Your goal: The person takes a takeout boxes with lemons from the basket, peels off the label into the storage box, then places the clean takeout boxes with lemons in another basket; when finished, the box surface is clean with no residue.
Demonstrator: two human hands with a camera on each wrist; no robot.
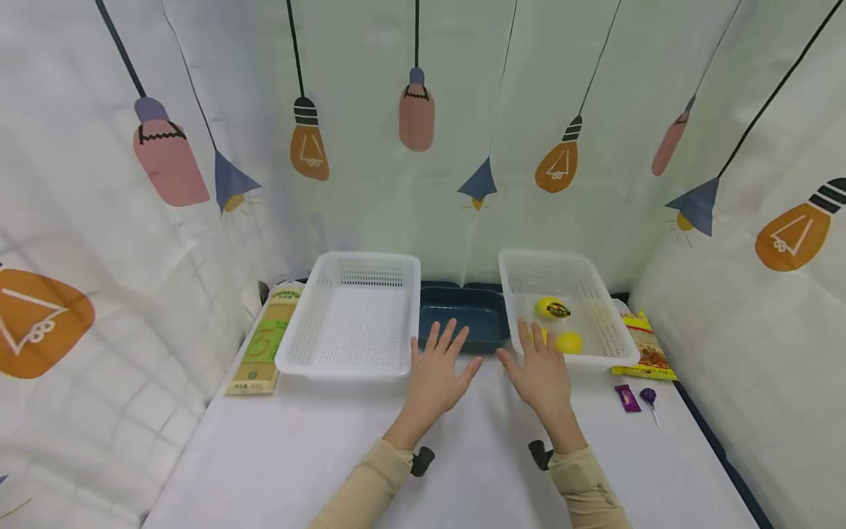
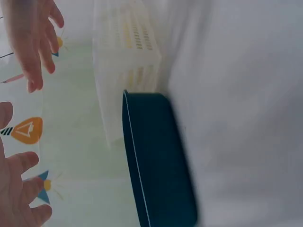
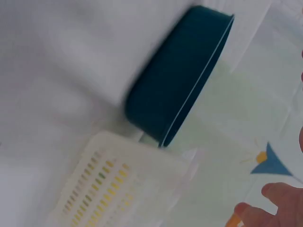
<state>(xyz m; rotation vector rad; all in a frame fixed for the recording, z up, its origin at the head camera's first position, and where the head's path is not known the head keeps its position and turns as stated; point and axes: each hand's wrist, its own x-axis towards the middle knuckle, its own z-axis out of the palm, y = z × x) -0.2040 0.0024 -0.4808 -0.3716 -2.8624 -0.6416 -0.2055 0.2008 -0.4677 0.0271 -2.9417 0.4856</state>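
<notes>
1. Spread wide, left hand (image 1: 436, 371) pointed forward, just beside the left white basket (image 1: 360, 316).
2. Dark blue tray (image 1: 477, 308) sat between that and the right white basket (image 1: 588, 297), opening upward, long axis running left to right.
3. Right hand (image 1: 543, 375) was likewise spread, pointed forward.

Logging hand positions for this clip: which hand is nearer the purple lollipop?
Right. In the head view, the right hand is left of the lollipop; the left hand is farther left, in front of the dark blue tray.
</notes>
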